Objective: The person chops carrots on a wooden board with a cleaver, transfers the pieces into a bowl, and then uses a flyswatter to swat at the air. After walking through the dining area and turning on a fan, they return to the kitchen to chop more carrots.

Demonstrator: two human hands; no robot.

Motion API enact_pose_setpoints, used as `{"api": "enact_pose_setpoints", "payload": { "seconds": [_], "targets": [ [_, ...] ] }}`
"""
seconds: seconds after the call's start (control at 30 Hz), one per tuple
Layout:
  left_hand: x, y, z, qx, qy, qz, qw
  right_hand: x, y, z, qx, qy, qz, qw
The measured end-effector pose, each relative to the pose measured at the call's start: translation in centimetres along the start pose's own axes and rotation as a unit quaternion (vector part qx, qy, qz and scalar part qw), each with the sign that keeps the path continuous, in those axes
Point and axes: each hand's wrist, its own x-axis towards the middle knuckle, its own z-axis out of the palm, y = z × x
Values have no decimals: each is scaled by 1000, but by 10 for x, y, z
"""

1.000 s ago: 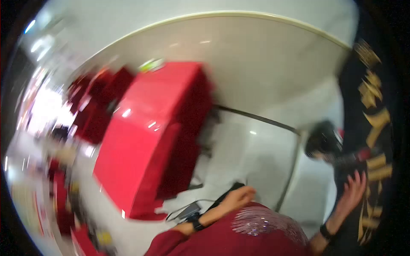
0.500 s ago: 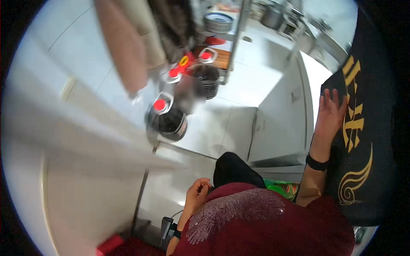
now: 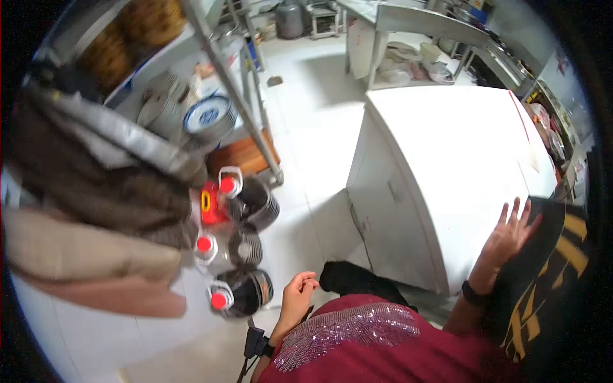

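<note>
In front of my maroon, sequinned top (image 3: 348, 332), my left hand (image 3: 299, 295) is held with its fingers loosely curled and nothing visible in them. Its wrist carries a strap with a dark device (image 3: 255, 343). The nearest thing to that hand is a plastic jug of dark liquid with a red cap (image 3: 246, 293), standing on the tiles. My right hand (image 3: 509, 235) is raised with fingers spread, its back edge overlapping a black door curtain (image 3: 546, 281) with gold lettering. A black band circles the right wrist.
A white chest-like cabinet (image 3: 447, 147) stands ahead of me. More jugs (image 3: 255, 204) line the left, beside a metal rack holding stacked blue-and-white plates (image 3: 209, 116). Coats (image 3: 96, 147) hang at far left. A steel table (image 3: 434, 25) and a gas cylinder (image 3: 289, 19) are farther back.
My view has swung right and up, bringing the cabinet top and back of the room into sight. The right hand's fingers have spread; the curtain now lies lower and farther right.
</note>
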Motion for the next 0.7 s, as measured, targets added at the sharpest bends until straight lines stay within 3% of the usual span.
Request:
{"api": "enact_pose_setpoints", "payload": {
  "seconds": [0.03, 0.1, 0.2, 0.4, 0.43, 0.5, 0.7],
  "targets": [
    [29, 19, 1, 6, -15, 5, 1000, 8, -14, 27, 2, 117, 43, 992],
    [73, 57, 11, 71, -75, 27, 994, 20, -19, 30, -32, 201, 48, 978],
    [123, 111, 38, 103, -145, 62, 982, 30, -13, -6, -30, 217, 57, 974],
    [206, 195, 88, 178, -336, 75, 922, 28, 4, 6, -57, 312, 115, 941],
    [225, 203, 93, 182, -346, 80, 917, 30, 11, 17, -57, 322, 106, 939],
    [270, 211, 98, 197, -375, 38, 905, 33, 32, 55, -89, 342, 178, 918],
    [404, 245, 109, 186, -453, 73, 869, 65, 73, 161, -126, 326, 218, 911]
  ]
}}
